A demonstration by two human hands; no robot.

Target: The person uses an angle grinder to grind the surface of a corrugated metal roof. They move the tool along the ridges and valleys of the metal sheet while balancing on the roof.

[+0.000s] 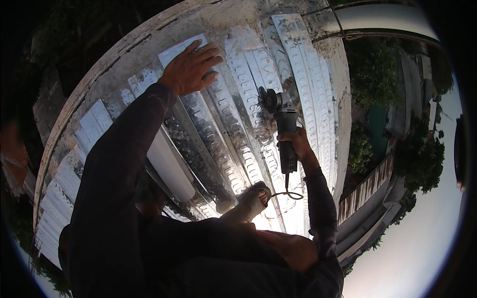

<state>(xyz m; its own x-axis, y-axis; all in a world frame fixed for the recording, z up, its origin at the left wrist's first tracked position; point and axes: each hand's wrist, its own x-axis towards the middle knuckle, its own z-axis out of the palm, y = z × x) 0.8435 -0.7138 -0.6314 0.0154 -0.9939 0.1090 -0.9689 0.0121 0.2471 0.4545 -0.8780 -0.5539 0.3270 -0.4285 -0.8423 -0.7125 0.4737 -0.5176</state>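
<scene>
My right hand is wrapped round the body of a dark angle grinder. A round wire brush wheel sits at the grinder's far end, over ribbed metal sheeting; whether the bristles touch it I cannot tell. From its near end a thin black cord loops toward my foot. Farther off and to the left, my left hand lies with fingers spread on a flat, pale metal strip. Nothing shows in that hand.
Long ribbed strips run side by side, some shiny, some patchy with dirt. A pale, tube-like object lies under my left arm. A concrete edge curves round the far left. Steel rods cross at the upper right; trees and roofs stand beyond.
</scene>
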